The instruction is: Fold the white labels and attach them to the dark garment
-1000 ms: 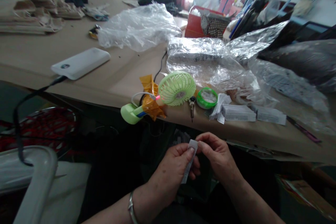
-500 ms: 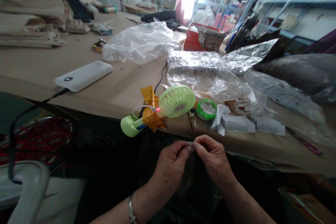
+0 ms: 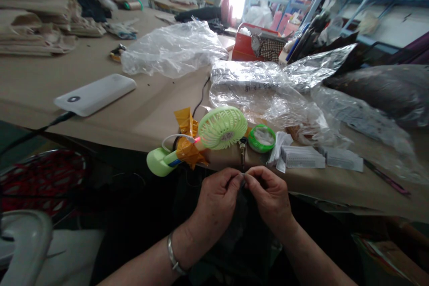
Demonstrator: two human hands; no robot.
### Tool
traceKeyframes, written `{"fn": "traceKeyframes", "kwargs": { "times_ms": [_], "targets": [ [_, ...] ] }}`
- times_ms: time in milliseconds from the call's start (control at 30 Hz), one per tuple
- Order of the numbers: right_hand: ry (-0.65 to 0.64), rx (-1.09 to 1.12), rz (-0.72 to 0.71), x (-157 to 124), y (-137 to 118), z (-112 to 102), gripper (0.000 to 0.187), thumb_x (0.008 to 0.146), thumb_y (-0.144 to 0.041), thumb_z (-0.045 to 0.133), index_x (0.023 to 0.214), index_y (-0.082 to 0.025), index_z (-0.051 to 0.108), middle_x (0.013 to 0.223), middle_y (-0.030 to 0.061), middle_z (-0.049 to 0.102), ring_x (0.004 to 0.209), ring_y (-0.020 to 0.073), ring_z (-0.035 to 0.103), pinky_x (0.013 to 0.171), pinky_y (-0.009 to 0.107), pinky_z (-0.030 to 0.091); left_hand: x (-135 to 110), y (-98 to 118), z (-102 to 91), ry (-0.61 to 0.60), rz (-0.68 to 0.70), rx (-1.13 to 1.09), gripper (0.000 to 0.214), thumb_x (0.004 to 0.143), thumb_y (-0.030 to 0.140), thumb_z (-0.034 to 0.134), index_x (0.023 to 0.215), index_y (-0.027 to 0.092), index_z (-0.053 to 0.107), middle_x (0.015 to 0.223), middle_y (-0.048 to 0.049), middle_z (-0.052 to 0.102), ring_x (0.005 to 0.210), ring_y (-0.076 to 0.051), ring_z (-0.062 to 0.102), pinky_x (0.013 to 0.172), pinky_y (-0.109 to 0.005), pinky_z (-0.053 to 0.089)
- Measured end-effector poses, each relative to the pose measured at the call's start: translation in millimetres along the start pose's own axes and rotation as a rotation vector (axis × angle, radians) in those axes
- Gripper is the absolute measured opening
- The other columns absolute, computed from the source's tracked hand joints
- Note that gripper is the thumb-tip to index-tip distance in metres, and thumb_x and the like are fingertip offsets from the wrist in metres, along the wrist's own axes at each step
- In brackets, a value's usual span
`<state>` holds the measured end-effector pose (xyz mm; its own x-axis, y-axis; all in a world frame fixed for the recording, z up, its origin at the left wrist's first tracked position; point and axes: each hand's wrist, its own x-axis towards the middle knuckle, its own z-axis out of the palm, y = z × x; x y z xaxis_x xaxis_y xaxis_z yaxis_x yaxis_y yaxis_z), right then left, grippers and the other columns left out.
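Note:
My left hand (image 3: 219, 194) and my right hand (image 3: 271, 194) meet in front of the table's edge, fingertips almost touching. Both pinch a small thin whitish piece (image 3: 242, 174); most of it is hidden by the fingers, and its kind cannot be made out. Just beyond the fingertips a small dark metal-tipped tool (image 3: 243, 152) lies at the edge. A green handheld fan (image 3: 223, 128), bound with orange-brown tape (image 3: 191, 149), is fixed to the edge on the left. To the right are a green round tub (image 3: 262, 138) and stacks of small white printed labels (image 3: 303, 157).
Clear plastic bags (image 3: 174, 49) cover the middle of the table. A white power bank (image 3: 97, 95) with a black cable lies left. Farther back are folded beige cloth (image 3: 30, 0) and a red box (image 3: 248, 44). Tweezers-like purple tool (image 3: 389, 179) sits at the right edge.
The hands have risen slightly toward the table edge, still pinching the whitish piece, which shows less now. The view has shifted a little, moving the table things left.

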<state>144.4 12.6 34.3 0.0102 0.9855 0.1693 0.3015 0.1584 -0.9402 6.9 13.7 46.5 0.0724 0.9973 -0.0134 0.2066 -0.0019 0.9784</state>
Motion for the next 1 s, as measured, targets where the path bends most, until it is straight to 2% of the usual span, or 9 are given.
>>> {"fn": "traceKeyframes", "kwargs": {
  "times_ms": [667, 800, 933, 1000],
  "targets": [
    [0.055, 0.009, -0.028, 4, -1, 3, 0.011, 0.084, -0.024, 0.057, 0.077, -0.018, 0.061, 0.066, -0.0017, 0.058, 0.061, 0.0116, 0.053, 0.059, 0.022, 0.043, 8, 1, 1.8, 0.028, 0.005, -0.004, 0.019, 0.081, 0.021, 0.052, 0.068, 0.019, 0.066, 0.062, 0.0031, 0.063, 0.060, -0.011, 0.054, 0.059, -0.019, 0.041],
    [0.050, 0.040, -0.019, 0, 0, 3, 0.009, 0.084, -0.025, 0.058, 0.078, -0.019, 0.063, 0.066, -0.0017, 0.060, 0.062, 0.0120, 0.055, 0.060, 0.022, 0.044, 4, 5, 0.5, 0.015, -0.018, -0.019, 0.018, 0.081, 0.021, 0.053, 0.069, 0.018, 0.065, 0.063, 0.0027, 0.063, 0.062, -0.011, 0.056, 0.060, -0.019, 0.042],
    [0.016, 0.000, 0.008, -16, 0, -6, 0.010, 0.083, -0.026, 0.062, 0.090, -0.020, 0.063, 0.071, -0.0005, 0.064, 0.064, 0.0136, 0.060, 0.060, 0.023, 0.048, -6, 3, -1.3, -0.020, -0.056, -0.032, 0.016, 0.081, 0.023, 0.054, 0.071, 0.019, 0.066, 0.064, 0.0023, 0.064, 0.062, -0.012, 0.057, 0.059, -0.020, 0.042],
    [0.007, -0.093, -0.057, -22, -2, -17, 0.004, 0.084, -0.024, 0.060, 0.086, -0.021, 0.061, 0.068, -0.0014, 0.062, 0.060, 0.0126, 0.059, 0.057, 0.023, 0.047, -8, -2, -1.1, -0.015, -0.087, -0.024, 0.017, 0.080, 0.024, 0.055, 0.068, 0.019, 0.066, 0.060, 0.0027, 0.063, 0.058, -0.012, 0.056, 0.055, -0.020, 0.041]
  ]
}}
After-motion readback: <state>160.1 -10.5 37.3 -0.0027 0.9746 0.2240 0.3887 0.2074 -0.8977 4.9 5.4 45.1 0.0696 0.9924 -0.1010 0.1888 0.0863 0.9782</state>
